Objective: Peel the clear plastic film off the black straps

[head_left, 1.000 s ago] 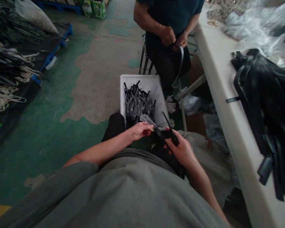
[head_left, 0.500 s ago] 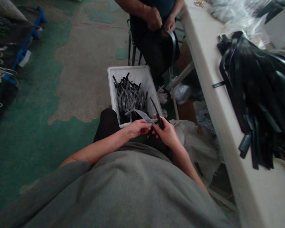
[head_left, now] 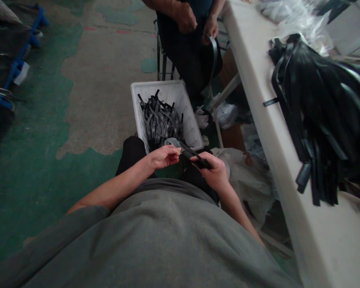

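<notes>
One white rectangular plastic bin (head_left: 189,125), containing a loose heap of narrow black-and-grey strips (head_left: 160,120). One flat black strip (head_left: 190,151), at the bin's near rim, gripped in right hand (head_left: 215,168). Left hand (head_left: 164,157): fingertips together beside pale grey band (head_left: 172,141); hold uncertain.

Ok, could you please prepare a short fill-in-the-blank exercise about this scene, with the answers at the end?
1. The strip material in the right grip is mainly ____ in colour.
2. Many strips lie inside a bin coloured ____.
3. A large black bundle lies on the ____.
4. The pallet edge at the picture's left is ____.

Missing words: black; white; table; blue.
</notes>
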Available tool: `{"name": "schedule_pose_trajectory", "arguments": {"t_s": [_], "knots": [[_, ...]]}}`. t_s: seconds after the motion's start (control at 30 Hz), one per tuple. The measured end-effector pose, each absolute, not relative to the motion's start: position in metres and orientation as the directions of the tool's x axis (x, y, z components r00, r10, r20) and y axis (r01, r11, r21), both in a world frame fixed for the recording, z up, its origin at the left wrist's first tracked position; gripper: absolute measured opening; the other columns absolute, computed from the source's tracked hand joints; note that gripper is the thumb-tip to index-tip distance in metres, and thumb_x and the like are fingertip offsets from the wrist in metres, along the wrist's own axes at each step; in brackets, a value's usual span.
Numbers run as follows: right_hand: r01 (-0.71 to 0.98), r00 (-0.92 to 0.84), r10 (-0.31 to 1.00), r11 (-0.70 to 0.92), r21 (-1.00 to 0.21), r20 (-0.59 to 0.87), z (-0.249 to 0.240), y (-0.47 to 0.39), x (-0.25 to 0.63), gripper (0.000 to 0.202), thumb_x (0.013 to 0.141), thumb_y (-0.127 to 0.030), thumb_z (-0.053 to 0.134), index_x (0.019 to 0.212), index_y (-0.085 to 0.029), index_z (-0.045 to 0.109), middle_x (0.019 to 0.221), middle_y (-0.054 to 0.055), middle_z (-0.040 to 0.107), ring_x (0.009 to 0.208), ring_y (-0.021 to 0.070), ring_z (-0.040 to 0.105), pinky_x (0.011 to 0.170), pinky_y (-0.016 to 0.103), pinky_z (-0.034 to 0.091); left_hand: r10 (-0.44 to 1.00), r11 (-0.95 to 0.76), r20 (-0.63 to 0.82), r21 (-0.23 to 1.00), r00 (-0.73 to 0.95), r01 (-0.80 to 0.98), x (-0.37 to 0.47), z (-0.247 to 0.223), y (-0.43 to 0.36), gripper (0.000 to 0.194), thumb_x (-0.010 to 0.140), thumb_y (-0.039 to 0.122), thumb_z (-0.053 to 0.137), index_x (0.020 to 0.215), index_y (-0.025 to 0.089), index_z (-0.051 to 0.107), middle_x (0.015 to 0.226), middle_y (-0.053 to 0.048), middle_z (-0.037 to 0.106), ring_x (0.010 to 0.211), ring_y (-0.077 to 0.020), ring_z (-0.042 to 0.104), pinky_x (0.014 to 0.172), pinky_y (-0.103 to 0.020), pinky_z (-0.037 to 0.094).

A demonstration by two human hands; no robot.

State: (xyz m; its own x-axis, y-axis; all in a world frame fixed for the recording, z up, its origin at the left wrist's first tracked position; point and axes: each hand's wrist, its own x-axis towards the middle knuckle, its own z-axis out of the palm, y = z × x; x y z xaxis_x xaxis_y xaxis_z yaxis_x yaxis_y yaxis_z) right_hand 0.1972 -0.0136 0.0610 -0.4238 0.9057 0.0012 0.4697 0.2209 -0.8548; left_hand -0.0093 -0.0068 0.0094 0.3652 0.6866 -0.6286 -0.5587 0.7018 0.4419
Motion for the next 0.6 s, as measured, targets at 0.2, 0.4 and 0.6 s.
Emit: {"name": "schedule_pose_trajectory", "arguments": {"t_s": [0.2, 0.4, 0.6], "knots": [[0.522, -0.464, 0.875, 0.397, -0.755, 0.139, 0.057, -0.004, 0.189, 0.02, 0.086, -0.024, 0.059, 0.1, -0.026, 0.072, 0.119, 0.007, 0.066, 0.105, 0.0225, 0.063, 0.091, 0.036, 0.05, 0.704, 0.709, -0.5, 0.456, 0.504, -0.538, 0.001, 0.01, -0.013, 0.019, 0.068, 0.015, 0.077, 0.065, 0.013, 0.058, 0.057, 0.004, 0.052, 0.051, -0.0047, 0.05, 0.058, -0.019, 0.048], [0.539, -0.496, 0.868, 0.32, -0.779, 0.013, 0.067, -0.01, 0.2, 0.017, 0.088, -0.033, 0.059, 0.095, -0.023, 0.071, 0.09, 0.005, 0.073, 0.081, 0.0209, 0.067, 0.076, 0.032, 0.051, 0.725, 0.688, -0.455, 0.441, 0.517, -0.576, 0.001, 0.006, -0.012, 0.032, 0.073, 0.023, 0.075, 0.103, 0.014, 0.067, 0.098, -0.01, 0.072, 0.079, -0.0159, 0.068, 0.072, -0.027, 0.053], [0.448, -0.726, 0.641, 0.164, -0.879, -0.25, 0.083, -0.023, 0.21, 0.024, 0.091, -0.039, 0.056, 0.089, -0.02, 0.07, 0.079, 0.002, 0.07, 0.074, 0.0169, 0.063, 0.071, 0.026, 0.048, 0.784, 0.523, -0.563, 0.373, 0.261, -0.766, -0.036, -0.012, 0.036, 0.034, 0.092, 0.039, 0.052, 0.091, 0.008, 0.067, 0.092, -0.015, 0.073, 0.08, -0.0194, 0.071, 0.071, -0.029, 0.056]]}}
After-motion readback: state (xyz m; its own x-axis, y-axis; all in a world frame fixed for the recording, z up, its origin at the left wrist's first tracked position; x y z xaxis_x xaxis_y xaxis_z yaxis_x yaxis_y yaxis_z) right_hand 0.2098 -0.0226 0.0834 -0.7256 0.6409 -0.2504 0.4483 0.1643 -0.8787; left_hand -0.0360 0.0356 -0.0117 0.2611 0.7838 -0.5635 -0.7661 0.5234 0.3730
